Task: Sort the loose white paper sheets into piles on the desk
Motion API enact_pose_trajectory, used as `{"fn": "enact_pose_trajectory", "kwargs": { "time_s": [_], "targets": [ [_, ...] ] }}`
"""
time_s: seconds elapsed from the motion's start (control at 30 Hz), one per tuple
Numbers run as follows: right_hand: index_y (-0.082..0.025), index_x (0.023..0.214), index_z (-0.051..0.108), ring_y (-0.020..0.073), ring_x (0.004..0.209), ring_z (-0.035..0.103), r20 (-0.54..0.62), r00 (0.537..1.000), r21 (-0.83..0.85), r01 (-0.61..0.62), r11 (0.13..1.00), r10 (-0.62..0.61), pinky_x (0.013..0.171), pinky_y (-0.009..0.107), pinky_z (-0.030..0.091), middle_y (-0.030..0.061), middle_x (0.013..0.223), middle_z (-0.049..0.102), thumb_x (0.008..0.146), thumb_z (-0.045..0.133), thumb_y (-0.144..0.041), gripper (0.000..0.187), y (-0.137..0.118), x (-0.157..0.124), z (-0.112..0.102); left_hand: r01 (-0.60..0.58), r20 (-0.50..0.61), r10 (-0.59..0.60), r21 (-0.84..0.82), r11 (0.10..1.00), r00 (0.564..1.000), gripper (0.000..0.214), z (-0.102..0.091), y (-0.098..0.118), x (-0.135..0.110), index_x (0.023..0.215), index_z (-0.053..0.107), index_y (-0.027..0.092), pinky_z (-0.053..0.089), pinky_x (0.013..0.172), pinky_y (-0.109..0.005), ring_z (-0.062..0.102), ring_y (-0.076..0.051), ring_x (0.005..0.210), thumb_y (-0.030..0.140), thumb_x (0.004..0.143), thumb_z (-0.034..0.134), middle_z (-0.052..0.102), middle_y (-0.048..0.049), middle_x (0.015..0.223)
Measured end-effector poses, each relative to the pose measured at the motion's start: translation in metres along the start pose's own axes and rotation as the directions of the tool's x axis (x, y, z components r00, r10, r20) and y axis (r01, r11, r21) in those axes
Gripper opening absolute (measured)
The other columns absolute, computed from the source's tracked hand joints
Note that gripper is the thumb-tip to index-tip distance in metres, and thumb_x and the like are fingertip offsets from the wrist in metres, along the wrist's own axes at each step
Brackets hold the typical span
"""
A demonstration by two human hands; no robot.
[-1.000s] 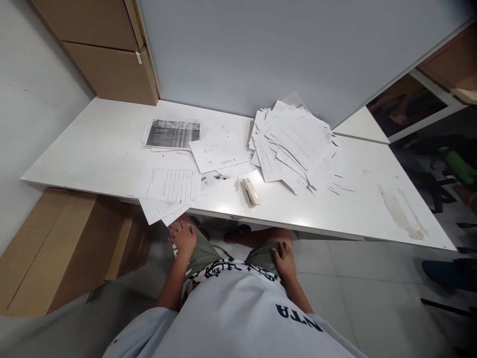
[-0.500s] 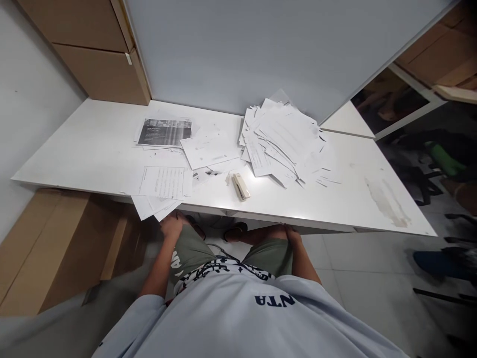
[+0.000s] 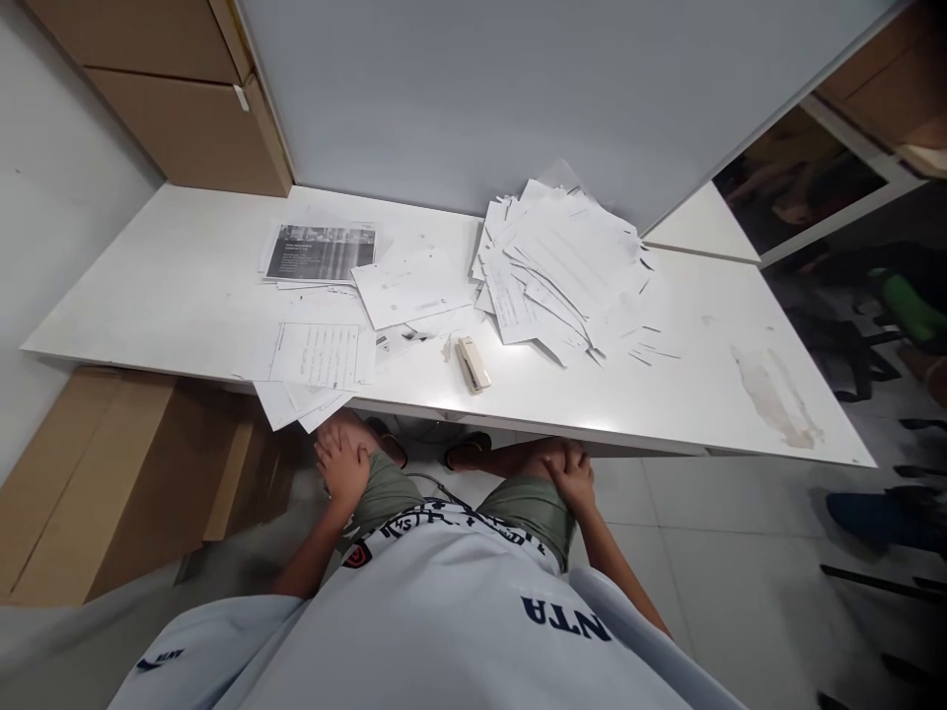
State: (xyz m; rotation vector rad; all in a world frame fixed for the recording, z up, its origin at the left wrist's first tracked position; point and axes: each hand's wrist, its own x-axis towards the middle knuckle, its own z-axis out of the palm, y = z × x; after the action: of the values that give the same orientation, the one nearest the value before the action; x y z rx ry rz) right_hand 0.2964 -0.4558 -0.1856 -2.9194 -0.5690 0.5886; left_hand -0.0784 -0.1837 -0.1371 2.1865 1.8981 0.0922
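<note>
Wall: a pale wall (image 3: 66, 247) runs along the left side of the view.

Panel: a large pale grey panel (image 3: 473, 89) stands behind the table, and its lower edge meets the far table edge.

Table: a white table (image 3: 666, 404) crosses the view, with a long faded stain (image 3: 773, 394) on its right part.

Cartons: a brown cardboard carton (image 3: 140, 483) stands below the left end of the table, and brown boxes (image 3: 163, 89) stand beyond it.

Clothes: the person wears a pale grey T-shirt (image 3: 444, 611) with dark letters and olive shorts (image 3: 389, 488).

Paper pile: a loose, messy pile of white papers (image 3: 562, 261) lies on the table, right of the middle.

Single sheets: a printed sheet with a dark picture (image 3: 320, 253) lies at the far side, and a lined form (image 3: 315, 355) lies near the front edge.

Hanging sheets: 2 or 3 loose sheets (image 3: 296, 406) stick out past the front table edge, just above the left hand.

Left hand: the left hand (image 3: 342, 468) rests on the left knee, below the hanging sheets and not touching them.

Left fingers: the fingers (image 3: 329, 456) lie spread and released, grasping nothing.

Right hand: the right hand (image 3: 573, 480) rests on the right knee, under the table edge.

Right fingers: the fingers (image 3: 573, 471) curve lightly over the knee, not clenched, grasping nothing.

Stapler: a beige stapler (image 3: 473, 364) lies on the table near the front edge, beside the pile.
</note>
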Motion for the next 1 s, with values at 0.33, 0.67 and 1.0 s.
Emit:
{"fn": "enact_pose_trajectory", "kwargs": {
  "time_s": [0.33,0.67,1.0],
  "targets": [
    [-0.031,0.130,0.060,0.0348,0.143,0.027,0.366,0.798,-0.155,0.560,0.814,-0.479,0.113,0.065,0.008,0.0081,0.149,0.045,0.087,0.050,-0.046,0.047,-0.035,-0.093,-0.004,-0.279,0.085,0.276,0.018,0.960,0.957,0.053,0.003,0.008,-0.042,0.139,0.053,0.014,0.014,0.115,-0.069,0.011,-0.042,0.148,0.025,0.088,0.046,0.037,-0.0146,0.155],
    [-0.023,0.064,0.063,0.0220,0.080,0.057,0.629,0.348,0.467,0.546,0.695,-0.695,0.086,0.038,0.046,0.0047,0.072,0.062,0.085,0.050,-0.062,0.046,-0.057,-0.089,-0.036,-0.423,0.111,0.430,-0.087,0.902,0.896,0.032,0.004,0.012,-0.024,0.100,0.074,0.023,0.009,0.121,-0.056,0.040,-0.029,0.138,0.022,0.088,0.044,0.069,-0.0052,0.121],
    [-0.020,0.093,0.070,0.0253,0.108,0.058,0.921,0.142,0.369,-0.019,0.929,-0.363,0.103,0.041,0.041,0.0031,0.097,0.070,0.078,0.065,-0.055,0.038,-0.080,-0.079,-0.067,-0.295,0.060,0.302,-0.113,0.949,0.951,0.025,0.009,0.035,-0.004,0.084,0.073,0.019,0.027,0.114,-0.044,0.058,-0.027,0.111,0.022,0.085,0.048,0.072,-0.0103,0.097]
  ]
}}
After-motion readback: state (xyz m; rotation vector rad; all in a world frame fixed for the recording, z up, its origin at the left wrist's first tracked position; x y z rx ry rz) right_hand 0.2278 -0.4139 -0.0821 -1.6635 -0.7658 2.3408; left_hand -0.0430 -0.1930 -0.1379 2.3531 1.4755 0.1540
